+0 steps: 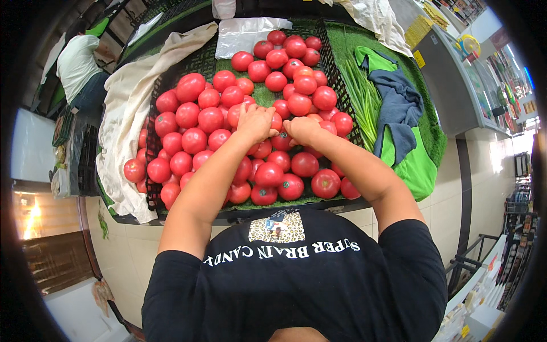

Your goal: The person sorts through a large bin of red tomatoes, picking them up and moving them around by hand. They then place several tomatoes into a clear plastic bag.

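Red tomatoes (269, 174) lie piled over a green artificial-grass mat and between black plastic crate sides. My left hand (255, 123) reaches into the middle of the pile. Its fingers and thumb curve around one tomato (277, 122) in the gap between my hands. Close by on the right, my right hand (304, 131) has its fingertips against a tomato with a dark stem end (281, 140). The underside of that hand is hidden, so its grip is unclear. Several tomatoes sit nearest my body, one with a pale stem scar (325, 184).
Clear plastic bags (245, 36) lie behind the pile. A cream cloth (132, 111) drapes the left crate edge. On the right are green onions (363, 102) and a green-and-grey garment (395, 100). A person in a white shirt (79, 60) bends at another stand, far left.
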The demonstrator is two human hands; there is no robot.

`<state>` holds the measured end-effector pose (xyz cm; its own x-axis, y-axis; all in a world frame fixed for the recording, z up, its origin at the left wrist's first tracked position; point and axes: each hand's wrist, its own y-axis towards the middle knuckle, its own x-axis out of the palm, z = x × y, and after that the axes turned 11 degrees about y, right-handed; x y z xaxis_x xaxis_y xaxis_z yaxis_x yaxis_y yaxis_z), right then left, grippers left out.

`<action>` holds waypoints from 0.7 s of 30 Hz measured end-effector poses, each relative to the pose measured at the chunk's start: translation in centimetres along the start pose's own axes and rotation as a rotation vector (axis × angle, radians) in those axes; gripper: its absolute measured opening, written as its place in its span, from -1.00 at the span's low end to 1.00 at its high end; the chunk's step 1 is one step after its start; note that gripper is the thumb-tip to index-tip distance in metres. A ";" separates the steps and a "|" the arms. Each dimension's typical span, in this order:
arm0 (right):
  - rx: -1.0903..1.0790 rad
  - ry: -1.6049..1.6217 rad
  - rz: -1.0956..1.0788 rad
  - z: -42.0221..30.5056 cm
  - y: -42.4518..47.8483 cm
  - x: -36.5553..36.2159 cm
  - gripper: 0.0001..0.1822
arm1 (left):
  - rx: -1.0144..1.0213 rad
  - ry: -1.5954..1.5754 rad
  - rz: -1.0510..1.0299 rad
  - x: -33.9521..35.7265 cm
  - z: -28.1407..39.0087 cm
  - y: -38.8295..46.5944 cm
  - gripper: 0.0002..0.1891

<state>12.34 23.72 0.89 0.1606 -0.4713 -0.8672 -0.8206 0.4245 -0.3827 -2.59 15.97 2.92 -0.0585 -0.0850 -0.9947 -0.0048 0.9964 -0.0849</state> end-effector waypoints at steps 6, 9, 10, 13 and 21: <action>-0.217 0.266 0.338 2.1 -5.2 -4.4 -0.57 | -0.006 -0.002 -0.021 0.0 -0.1 -1.0 -0.38; -0.133 0.367 0.449 3.7 -9.9 -6.8 -0.58 | -0.088 0.094 -0.051 -0.9 0.9 -1.4 -0.39; -0.128 0.340 0.481 4.8 -11.0 -6.4 -0.56 | -0.084 0.123 -0.072 -1.3 1.0 -1.2 -0.39; -0.077 0.276 0.475 6.7 -13.3 -5.2 -0.49 | -0.044 0.172 -0.046 -1.5 1.1 -1.2 -0.38; -0.079 -0.059 0.468 2.6 -11.3 -2.1 -0.19 | -0.058 -0.038 0.197 -1.2 1.2 -2.6 -0.36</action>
<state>22.67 21.92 6.17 -0.2073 -0.1979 -0.9581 -0.8512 0.5191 0.0770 -1.32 13.47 4.28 -0.0258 0.1124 -0.9933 -0.0545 0.9920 0.1137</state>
